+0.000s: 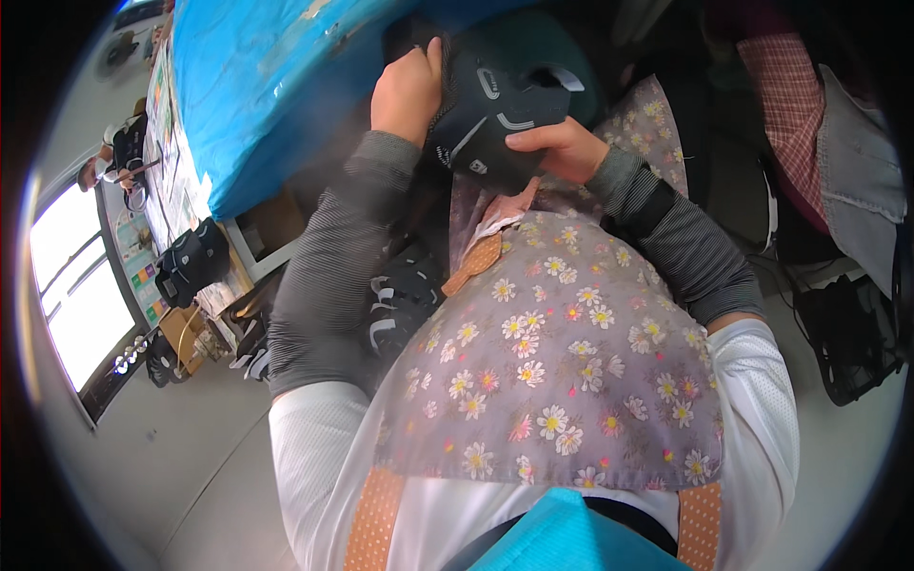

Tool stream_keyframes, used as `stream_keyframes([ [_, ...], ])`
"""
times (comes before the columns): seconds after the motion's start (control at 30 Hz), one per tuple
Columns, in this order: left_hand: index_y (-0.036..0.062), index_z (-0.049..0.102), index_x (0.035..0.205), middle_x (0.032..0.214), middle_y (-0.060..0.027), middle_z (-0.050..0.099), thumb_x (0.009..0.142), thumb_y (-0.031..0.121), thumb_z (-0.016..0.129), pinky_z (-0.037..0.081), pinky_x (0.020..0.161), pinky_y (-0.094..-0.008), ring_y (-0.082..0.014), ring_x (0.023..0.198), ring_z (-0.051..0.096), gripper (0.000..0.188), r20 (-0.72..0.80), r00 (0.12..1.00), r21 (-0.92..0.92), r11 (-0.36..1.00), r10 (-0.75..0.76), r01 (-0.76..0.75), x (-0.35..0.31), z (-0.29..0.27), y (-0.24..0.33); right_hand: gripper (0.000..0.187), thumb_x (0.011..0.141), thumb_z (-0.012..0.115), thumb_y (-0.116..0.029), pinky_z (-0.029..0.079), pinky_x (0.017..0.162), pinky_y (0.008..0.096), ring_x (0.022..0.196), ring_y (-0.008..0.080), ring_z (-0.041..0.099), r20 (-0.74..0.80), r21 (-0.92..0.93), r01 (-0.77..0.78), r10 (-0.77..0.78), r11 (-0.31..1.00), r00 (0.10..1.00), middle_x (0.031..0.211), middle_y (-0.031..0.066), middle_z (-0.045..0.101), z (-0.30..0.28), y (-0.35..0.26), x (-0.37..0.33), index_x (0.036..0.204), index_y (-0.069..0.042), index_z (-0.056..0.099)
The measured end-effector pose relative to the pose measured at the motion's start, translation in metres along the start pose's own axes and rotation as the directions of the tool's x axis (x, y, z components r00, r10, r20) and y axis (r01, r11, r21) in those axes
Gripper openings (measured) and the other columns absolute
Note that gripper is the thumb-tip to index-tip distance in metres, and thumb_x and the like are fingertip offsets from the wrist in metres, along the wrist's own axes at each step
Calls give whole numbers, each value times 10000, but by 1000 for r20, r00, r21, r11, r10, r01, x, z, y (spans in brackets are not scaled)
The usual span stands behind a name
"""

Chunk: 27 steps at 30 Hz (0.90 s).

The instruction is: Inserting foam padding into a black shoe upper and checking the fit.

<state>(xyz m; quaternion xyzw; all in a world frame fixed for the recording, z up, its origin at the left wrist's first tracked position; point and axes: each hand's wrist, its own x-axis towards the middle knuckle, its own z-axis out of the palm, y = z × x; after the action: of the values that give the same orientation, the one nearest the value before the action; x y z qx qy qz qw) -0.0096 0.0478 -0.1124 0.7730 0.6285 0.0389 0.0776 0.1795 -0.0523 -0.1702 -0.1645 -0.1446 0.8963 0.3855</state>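
Observation:
A dark fabric piece (495, 119) with light grey printed lines and marks is held up in front of my apron. My left hand (407, 93) is closed on its left edge, the thumb pointing up. On the lower right side, my right hand (562, 150) grips it with the thumb lying on top and the other fingers hidden beneath. A whitish edge shows at an opening near the piece's right end. Behind the piece stands a dark green rounded form (583, 48), partly hidden.
A blue plastic-like cover (276, 86) spreads over a surface ahead on the left. More dark pieces with grey marks lie at the left (193, 262) and below my left forearm (405, 300). Another person in a checked sleeve (781, 105) is at the right, beside a black bin-like object (847, 333).

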Motion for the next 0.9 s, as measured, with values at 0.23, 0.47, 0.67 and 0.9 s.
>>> stream_keyframes([
  [0.23,-1,587,1149,811,-208,594,925,110,494,490,650,-450,-399,763,597,267,89,874,173,857,477,-485,11,22,-19,453,865,629,-51,442,1018,375,1150,227,571,-26,-14,-40,40,999,999,1244,114,596,2,-1,-4,1298,10,510],
  [0.47,44,582,1107,793,-178,614,836,93,536,521,616,-430,-365,732,630,280,-46,884,204,870,466,-449,10,29,-27,450,867,616,-40,440,1021,384,1143,237,575,12,3,-32,32,999,999,1242,119,595,-2,4,1,1299,15,502],
  [0.67,2,644,737,755,-246,639,952,419,478,502,671,-496,-435,738,620,497,-141,982,-134,985,-123,104,-3,-16,22,454,824,647,-35,455,974,358,1096,211,590,-22,-61,-50,49,997,999,1190,88,617,0,-5,-10,1264,-9,538],
  [0.9,-43,644,815,788,-274,628,969,399,459,487,704,-493,-462,782,603,504,-5,992,-177,977,-123,120,2,8,-1,455,820,657,-35,446,983,337,1095,198,587,-45,-50,23,-25,998,999,1199,82,616,-5,-1,-2,1260,-12,544],
])
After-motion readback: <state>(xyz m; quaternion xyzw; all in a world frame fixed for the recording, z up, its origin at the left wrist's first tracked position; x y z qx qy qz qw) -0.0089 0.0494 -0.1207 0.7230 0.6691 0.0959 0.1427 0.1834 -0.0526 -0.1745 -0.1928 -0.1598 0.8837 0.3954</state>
